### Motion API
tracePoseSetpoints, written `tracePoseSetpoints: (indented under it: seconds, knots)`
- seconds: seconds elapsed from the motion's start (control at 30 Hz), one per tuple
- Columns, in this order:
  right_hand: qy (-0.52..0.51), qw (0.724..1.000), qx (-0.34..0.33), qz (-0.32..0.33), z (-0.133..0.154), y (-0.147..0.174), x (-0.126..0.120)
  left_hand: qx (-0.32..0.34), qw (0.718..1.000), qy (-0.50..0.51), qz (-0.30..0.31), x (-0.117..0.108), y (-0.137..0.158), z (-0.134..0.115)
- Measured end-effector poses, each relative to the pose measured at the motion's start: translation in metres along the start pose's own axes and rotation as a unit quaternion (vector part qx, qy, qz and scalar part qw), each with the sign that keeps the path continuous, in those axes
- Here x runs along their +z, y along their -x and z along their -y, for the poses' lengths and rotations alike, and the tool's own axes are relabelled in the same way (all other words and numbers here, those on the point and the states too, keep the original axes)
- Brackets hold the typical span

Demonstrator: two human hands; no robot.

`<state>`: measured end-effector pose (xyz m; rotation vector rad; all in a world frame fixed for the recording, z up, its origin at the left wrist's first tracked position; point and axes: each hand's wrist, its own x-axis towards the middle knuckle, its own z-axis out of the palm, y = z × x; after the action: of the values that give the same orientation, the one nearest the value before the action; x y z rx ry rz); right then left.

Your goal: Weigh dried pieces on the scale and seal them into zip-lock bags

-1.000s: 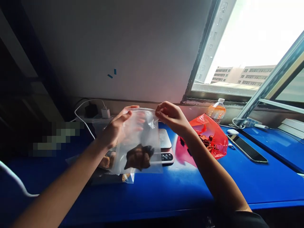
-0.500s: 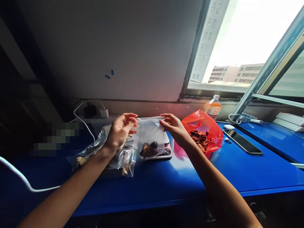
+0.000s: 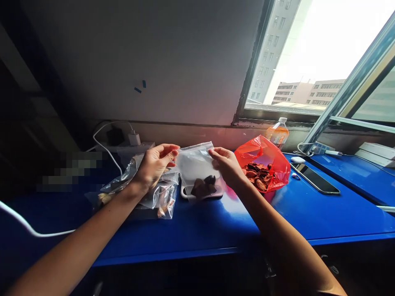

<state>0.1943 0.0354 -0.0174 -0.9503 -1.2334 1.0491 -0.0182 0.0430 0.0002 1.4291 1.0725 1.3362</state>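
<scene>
Between my hands hangs a clear zip bag (image 3: pixel 196 164) with dark dried slices (image 3: pixel 204 186) at its bottom. My left hand (image 3: pixel 156 164) pinches its upper left corner, and my right hand (image 3: pixel 225 164) pinches the upper right edge. Behind and below the bag is a kitchen scale (image 3: pixel 218 193), mostly covered by it. Under my left wrist lie several filled clear bags (image 3: pixel 163 201). To the right of my right hand stands an open red plastic bag (image 3: pixel 279 168) holding dried brown slices (image 3: pixel 259 176).
A drink bottle (image 3: pixel 277 133) stands behind the red bag. Right of it lie a phone (image 3: pixel 316 179), a white earphone case (image 3: pixel 298 160) and an earbud (image 3: pixel 295 176). White cables and a charger plug (image 3: pixel 133 138) are at the left. The blue table (image 3: pixel 216 234) ends at a front edge.
The zip bag has tilted, its right top corner now higher, and its slices have swung rightward. Both hands keep hold of the bag. The camera view has shifted slightly.
</scene>
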Motion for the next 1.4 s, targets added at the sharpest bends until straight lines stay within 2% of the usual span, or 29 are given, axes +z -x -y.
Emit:
tracePoseSetpoints:
  seconds: [0.07,0.2,0.33,0.4,0.57,0.63,0.87,0.97,1.13,1.27,1.4]
  knots:
    - [0.019,0.999,0.008,0.030,0.000,-0.001,-0.004,0.014,1.000,-0.001,-0.009,-0.001,-0.001,0.000]
    - [0.038,0.989,0.072,0.125,0.000,-0.003,-0.013,0.029,0.999,-0.009,-0.027,-0.005,-0.004,0.003]
    - [-0.001,0.983,0.071,0.170,0.001,-0.003,-0.017,0.017,0.999,-0.025,-0.027,-0.006,-0.006,0.005]
    - [0.006,0.987,0.057,0.151,0.002,-0.002,-0.016,0.022,0.999,-0.029,-0.031,-0.006,-0.007,0.005]
    - [0.050,0.999,0.019,0.007,0.005,-0.001,-0.014,0.102,0.993,-0.047,-0.040,-0.006,-0.010,0.007]
    - [0.043,0.999,0.014,-0.014,0.007,0.000,-0.013,0.106,0.992,-0.060,-0.033,-0.006,-0.010,0.007]
    - [0.046,0.998,-0.022,0.036,0.015,0.006,-0.010,0.144,0.987,-0.069,0.009,-0.001,-0.005,0.008]
    - [0.084,0.995,-0.042,0.026,0.014,0.005,-0.011,0.136,0.988,-0.063,0.034,0.000,-0.001,0.006]
    - [0.074,0.996,-0.043,-0.003,0.008,0.000,-0.010,0.114,0.990,-0.061,0.057,-0.001,0.004,0.002]
    - [0.027,0.996,-0.082,-0.003,0.006,0.000,-0.009,0.131,0.987,-0.056,0.069,0.001,0.005,0.000]
    - [0.026,0.991,-0.132,0.012,0.010,0.002,-0.008,0.160,0.984,-0.060,0.051,0.002,0.004,0.002]
